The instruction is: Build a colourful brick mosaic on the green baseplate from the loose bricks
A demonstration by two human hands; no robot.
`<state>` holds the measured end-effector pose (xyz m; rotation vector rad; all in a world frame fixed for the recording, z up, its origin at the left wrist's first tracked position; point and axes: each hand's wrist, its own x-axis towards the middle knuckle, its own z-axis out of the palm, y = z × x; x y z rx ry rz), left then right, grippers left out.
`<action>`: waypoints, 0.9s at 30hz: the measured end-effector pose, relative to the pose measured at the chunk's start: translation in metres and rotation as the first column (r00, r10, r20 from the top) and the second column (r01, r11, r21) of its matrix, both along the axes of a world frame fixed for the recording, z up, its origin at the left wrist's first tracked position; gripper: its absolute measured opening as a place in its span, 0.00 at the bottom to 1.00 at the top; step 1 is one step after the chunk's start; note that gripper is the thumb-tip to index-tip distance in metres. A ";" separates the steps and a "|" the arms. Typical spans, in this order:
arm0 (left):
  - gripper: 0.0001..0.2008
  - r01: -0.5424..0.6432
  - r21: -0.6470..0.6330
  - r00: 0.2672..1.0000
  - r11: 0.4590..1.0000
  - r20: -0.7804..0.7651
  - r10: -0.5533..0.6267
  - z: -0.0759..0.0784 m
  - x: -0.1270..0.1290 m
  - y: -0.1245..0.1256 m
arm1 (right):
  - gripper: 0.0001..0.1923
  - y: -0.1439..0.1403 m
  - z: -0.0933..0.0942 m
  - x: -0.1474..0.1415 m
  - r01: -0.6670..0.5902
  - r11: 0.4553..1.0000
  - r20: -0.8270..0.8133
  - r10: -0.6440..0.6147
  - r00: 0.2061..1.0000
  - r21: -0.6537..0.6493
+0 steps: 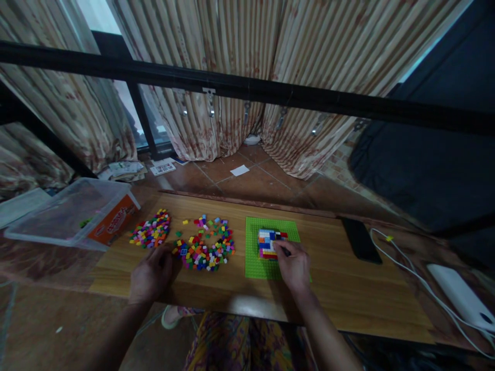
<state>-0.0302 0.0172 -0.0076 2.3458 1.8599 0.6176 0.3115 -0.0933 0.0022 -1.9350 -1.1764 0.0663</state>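
A green studded baseplate (251,265) lies on the wooden board, bearing a low block of multicoloured toy bricks (266,242) in white, blue, red, yellow and orange. Over the right side of this block is my right hand (294,265), thumb and fingers pinched at its surface; anything between them is too small to name. My left hand (151,275) rests on the board with curled fingers, beside a loose pile of small bricks (207,252) and just below a second brick pile (151,231). Whether the left fingers hold anything is hidden.
A clear plastic tub (58,216) with an orange label stands at the far left. On the right lie a black phone (359,239), a white cable (410,268) and a white power bank (460,296). A black rail (247,85) crosses before striped curtains (240,46).
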 end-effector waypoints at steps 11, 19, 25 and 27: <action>0.15 -0.018 -0.001 1.000 1.000 0.022 0.018 0.000 0.001 0.000 | 0.13 0.004 0.002 0.006 0.008 0.999 -0.067 -0.010 0.998 -0.040; 0.14 -0.021 -0.012 0.999 1.000 0.036 0.022 0.001 0.001 0.000 | 0.14 0.014 -0.001 0.019 -0.062 0.993 -0.406 0.015 0.914 -0.102; 0.14 0.001 -0.026 0.999 1.000 0.041 0.000 -0.002 -0.001 0.001 | 0.09 0.036 0.011 0.051 -0.193 0.933 -0.502 0.016 0.865 -0.303; 0.14 0.011 -0.024 0.999 1.000 0.047 -0.010 -0.002 -0.001 0.002 | 0.08 0.045 0.018 0.057 -0.230 0.911 -0.517 0.021 0.856 -0.344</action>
